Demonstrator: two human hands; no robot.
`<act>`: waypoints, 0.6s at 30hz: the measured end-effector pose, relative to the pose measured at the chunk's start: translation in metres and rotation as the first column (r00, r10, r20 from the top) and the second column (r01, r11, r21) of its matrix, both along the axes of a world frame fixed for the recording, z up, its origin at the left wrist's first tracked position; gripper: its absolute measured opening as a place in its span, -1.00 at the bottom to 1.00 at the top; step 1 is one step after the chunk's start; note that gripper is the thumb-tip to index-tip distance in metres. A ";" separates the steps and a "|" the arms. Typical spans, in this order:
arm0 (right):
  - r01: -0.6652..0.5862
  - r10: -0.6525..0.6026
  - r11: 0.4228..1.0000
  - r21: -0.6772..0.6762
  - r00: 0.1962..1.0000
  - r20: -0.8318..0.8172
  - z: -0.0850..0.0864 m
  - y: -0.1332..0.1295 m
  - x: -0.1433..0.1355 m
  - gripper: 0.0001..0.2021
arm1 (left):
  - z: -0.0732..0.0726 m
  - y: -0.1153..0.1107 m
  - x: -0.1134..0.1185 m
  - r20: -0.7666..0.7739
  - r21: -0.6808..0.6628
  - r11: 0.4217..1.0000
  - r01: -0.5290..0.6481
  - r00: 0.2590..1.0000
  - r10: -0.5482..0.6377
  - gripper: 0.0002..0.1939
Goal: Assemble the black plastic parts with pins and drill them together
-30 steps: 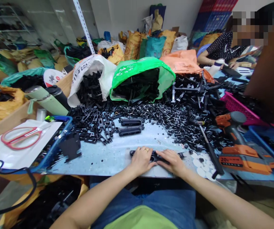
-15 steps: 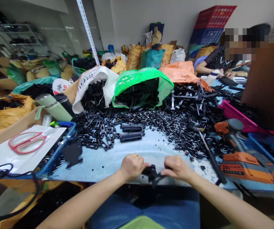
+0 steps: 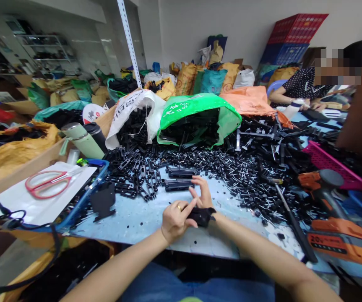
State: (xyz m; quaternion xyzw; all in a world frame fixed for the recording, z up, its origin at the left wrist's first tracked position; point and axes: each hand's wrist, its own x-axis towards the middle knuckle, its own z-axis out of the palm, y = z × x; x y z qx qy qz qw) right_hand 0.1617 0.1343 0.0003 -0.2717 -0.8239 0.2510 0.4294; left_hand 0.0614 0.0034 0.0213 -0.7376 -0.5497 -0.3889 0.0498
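Note:
A black plastic part [image 3: 202,217] lies at the front of the blue table, between my hands. My left hand [image 3: 177,219], with a ring on one finger, is closed at the left end of this part. Beyond and to the right, my right hand [image 3: 203,193] has its fingers apart and reaches toward the assembled black pieces [image 3: 178,184]; its wrist is beside the black part. Small black parts with metal pins [image 3: 240,167] are heaped behind, and black link pieces [image 3: 139,172] are piled to the left.
An orange cordless drill [image 3: 341,239] and a black-handled tool [image 3: 294,222] lie at the right. Red scissors [image 3: 48,183] rest on white paper at the left. A green bag [image 3: 199,105] stands open behind the heap. A person [image 3: 306,86] sits at the far right.
My right hand has let go of the black part and moved forward and left, its fingers opening. The black part now lies lower and flatter by my left hand. The view has shifted slightly left.

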 end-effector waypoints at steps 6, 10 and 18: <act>-0.014 -0.153 0.965 0.260 0.777 0.610 0.045 0.153 -0.034 -0.69 | -0.023 0.036 -0.032 -0.393 -0.261 0.940 -0.220 0.914 0.105 -0.70; -0.093 -0.118 0.963 0.252 0.696 0.708 0.053 0.204 -0.079 -0.59 | -0.012 0.073 -0.050 -0.384 -0.310 0.904 -0.294 0.909 0.164 -0.71; -0.189 -0.046 0.955 0.229 0.667 0.743 0.072 0.212 -0.099 -0.59 | 0.002 0.148 -0.151 -0.343 -0.416 0.735 -0.536 0.841 0.419 -0.79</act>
